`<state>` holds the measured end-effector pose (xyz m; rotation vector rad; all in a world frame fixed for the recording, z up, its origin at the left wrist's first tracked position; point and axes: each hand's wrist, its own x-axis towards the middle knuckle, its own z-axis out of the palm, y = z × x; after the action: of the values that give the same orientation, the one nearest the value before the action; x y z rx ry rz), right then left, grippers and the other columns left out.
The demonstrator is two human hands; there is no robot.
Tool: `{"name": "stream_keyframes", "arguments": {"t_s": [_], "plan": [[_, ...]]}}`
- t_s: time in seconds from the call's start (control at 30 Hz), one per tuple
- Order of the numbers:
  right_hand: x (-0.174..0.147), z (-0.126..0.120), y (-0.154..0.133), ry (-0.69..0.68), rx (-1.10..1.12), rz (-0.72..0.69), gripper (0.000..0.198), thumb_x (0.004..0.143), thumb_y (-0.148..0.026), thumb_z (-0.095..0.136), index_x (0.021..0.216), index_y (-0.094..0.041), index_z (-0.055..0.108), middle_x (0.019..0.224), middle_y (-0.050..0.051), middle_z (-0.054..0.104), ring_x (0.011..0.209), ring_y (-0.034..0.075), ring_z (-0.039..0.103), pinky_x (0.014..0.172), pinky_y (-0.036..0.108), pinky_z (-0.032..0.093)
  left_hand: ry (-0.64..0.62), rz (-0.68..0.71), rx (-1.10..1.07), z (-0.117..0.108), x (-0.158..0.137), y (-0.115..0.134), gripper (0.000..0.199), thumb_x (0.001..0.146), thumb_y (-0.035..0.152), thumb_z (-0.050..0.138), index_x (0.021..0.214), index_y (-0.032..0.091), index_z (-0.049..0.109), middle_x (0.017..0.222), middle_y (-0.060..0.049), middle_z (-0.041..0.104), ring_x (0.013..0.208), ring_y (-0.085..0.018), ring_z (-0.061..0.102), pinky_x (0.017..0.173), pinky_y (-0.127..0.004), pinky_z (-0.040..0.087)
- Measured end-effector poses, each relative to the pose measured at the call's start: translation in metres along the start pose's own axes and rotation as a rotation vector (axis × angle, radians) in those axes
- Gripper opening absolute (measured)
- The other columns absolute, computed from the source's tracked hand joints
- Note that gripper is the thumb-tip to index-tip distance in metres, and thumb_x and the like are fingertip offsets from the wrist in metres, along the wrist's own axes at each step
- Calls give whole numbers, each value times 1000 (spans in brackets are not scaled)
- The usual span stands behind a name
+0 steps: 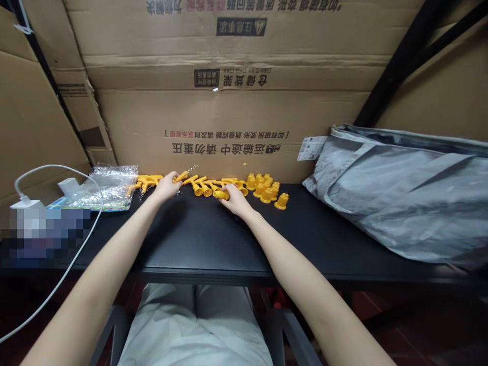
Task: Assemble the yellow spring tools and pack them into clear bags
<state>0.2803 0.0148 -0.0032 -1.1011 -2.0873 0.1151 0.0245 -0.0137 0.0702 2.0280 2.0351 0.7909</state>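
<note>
My left hand is closed on a yellow ridged, screw-like piece, and a thin shiny spiral sticks out past its tip, up and to the right. In my right hand is a yellow hollow piece, lying on its side between thumb and fingers; its far end is partly hidden. The two hands are apart. Between and behind them lies a row of yellow branched pieces with cup-shaped ends. Right of my right hand, several yellow flanged caps stand upright. More yellow branched pieces lie left of my left hand, with thin spirals beside them.
A black table carries everything. Cardboard walls it at the back. To the right slumps a large grey bag. A clear plastic bag, a white charger and its white cable lie to the left.
</note>
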Motion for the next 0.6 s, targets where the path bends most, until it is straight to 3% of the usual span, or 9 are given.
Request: {"name": "stream_keyframes", "arguments": {"t_s": [0.13,0.27,0.6], "plan": [[-1,2,1,-24,5,-34,20,73,-16,63,93,-18,59,96,7,59,93,22,58,88,41,46,49,89,101,26,-15,-6,23,82,22,49,103,20,59,102,-9,65,97,-22,61,85,-32,47],[-2,3,1,-57,-7,-39,23,74,-17,65,97,-18,62,100,8,60,95,22,59,90,41,46,5,80,196,42,-20,-13,25,81,21,48,104,22,57,105,-10,60,96,-25,62,84,-35,48],[-1,5,2,-86,-19,-49,26,74,-19,66,100,-17,63,103,9,62,96,22,60,90,41,47,-7,68,189,43,-25,-13,25,82,24,47,106,24,54,108,-9,56,99,-25,61,85,-36,48]]}}
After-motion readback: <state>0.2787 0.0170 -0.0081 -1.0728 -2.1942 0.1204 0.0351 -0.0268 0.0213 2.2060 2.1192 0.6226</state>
